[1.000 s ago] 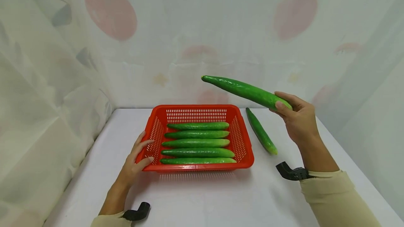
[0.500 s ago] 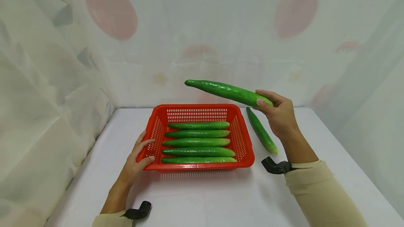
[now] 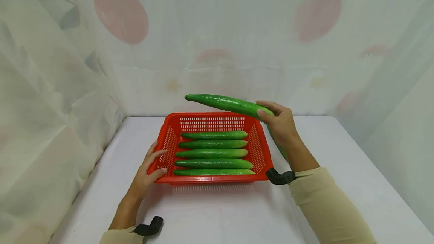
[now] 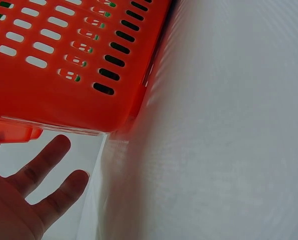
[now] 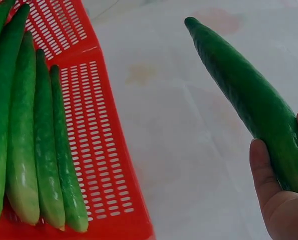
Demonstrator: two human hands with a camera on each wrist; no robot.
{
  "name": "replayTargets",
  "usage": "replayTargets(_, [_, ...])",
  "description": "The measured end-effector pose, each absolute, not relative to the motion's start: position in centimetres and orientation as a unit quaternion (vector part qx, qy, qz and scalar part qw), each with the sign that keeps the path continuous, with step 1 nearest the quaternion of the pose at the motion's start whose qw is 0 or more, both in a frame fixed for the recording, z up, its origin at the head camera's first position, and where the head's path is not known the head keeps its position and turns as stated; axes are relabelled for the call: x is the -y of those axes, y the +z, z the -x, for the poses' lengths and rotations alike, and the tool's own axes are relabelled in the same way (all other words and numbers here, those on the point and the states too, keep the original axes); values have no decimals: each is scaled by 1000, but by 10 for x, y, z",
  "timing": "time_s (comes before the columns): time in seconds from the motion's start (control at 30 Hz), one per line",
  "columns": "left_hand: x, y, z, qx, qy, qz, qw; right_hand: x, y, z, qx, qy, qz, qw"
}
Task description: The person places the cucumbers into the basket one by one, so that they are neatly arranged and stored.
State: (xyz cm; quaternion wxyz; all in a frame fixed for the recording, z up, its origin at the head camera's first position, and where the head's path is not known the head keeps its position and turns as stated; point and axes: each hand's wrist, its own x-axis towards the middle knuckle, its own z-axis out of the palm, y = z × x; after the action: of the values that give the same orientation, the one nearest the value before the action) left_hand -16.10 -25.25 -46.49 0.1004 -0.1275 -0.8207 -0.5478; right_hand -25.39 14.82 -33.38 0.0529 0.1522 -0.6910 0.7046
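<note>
My right hand grips a long green cucumber by its paler end, above the back of the red plastic basket. The darker tip points left and sits slightly higher. In the right wrist view the held cucumber is apart from the basket, thumb along its side. My left hand holds the basket's left rim, with thumb and a finger reaching over it. Two of its fingers show spread outside the basket in the left wrist view. Inside the basket several cucumbers lie side by side in a row.
Another cucumber lies on the white table to the right of the basket, partly hidden by my right hand and forearm. A patterned pale curtain hangs behind the table, and a creased sheet hangs at the left.
My right hand has carried the cucumber left and somewhat lower, from beyond the basket's right side to above its back rim. The left hand stays on the basket.
</note>
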Motion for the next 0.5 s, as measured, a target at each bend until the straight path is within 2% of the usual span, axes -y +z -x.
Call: replayTargets(0.5, [251,-466,161,821,-548,128,98,-127,-367,275,691,708,-141,-19])
